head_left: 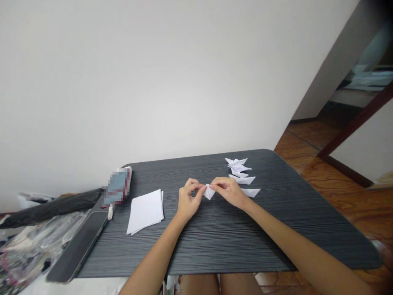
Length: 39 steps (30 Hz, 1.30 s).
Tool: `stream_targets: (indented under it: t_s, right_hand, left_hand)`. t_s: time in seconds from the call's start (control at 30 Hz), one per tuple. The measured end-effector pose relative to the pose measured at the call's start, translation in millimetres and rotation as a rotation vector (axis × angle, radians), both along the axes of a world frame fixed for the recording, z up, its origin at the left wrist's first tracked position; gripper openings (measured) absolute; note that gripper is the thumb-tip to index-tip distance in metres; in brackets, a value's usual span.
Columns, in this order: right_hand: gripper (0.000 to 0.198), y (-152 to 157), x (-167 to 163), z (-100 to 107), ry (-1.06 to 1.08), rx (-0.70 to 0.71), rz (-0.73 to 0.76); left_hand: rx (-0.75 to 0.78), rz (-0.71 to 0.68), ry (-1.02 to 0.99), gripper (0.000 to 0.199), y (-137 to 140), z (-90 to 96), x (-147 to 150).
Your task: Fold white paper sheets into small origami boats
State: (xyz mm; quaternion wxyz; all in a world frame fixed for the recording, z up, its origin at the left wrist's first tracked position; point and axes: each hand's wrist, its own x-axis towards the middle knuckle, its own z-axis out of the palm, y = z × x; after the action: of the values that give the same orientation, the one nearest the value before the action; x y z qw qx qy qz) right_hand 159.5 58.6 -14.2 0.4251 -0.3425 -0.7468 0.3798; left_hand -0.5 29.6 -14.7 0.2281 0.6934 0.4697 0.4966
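A small folded piece of white paper (209, 192) is held over the middle of the dark table. My left hand (190, 198) pinches its left side between thumb and finger. On the opposite side, my right hand (229, 190) pinches it the same way. The paper's lower part comes to a point between the hands; its side corners are hidden by my fingers. Just beyond my right hand stand several folded paper boats (242, 179) in a row, the nearest one partly covered by that hand.
A stack of square white paper (145, 211) lies left on the dark table (215, 250). At the left edge are a phone (80, 246) and a pixelated blue and red item (116, 187). Plastic-wrapped things (39, 246) crowd beside it. A white wall (153, 82) rises behind.
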Motion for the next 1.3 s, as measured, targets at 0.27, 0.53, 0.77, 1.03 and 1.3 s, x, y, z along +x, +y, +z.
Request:
stream_targets:
  t_s: [0.27,0.53,0.77,1.03,1.3]
  right_hand:
    - [0.020,0.4,-1.2,-3.4,0.018,-0.002,0.021]
    - [0.015,-2.6,-0.2,-5.1,-0.039,0.000,-0.002]
    - [0.015,-2.1,-1.5,-3.6,-0.040,-0.023,-0.018]
    - [0.018,-0.7,-2.9,-3.0,0.074,-0.166,0.012]
    - [0.023,-0.8,-1.6,1.3,0.145,-0.253,0.004]
  left_hand:
    - [-0.062,-0.072,-0.034,0.017,4.0,-0.8,-0.2]
    - [-0.135,-0.200,-0.017,0.018,7.1,2.3,-4.0]
    - [-0.067,-0.127,0.069,0.021,5.7,1.9,-6.0]
    - [0.033,-0.067,0.083,0.020,1.9,5.8,-4.1]
    - [0.040,-0.015,0.006,0.020,2.4,3.5,-2.6]
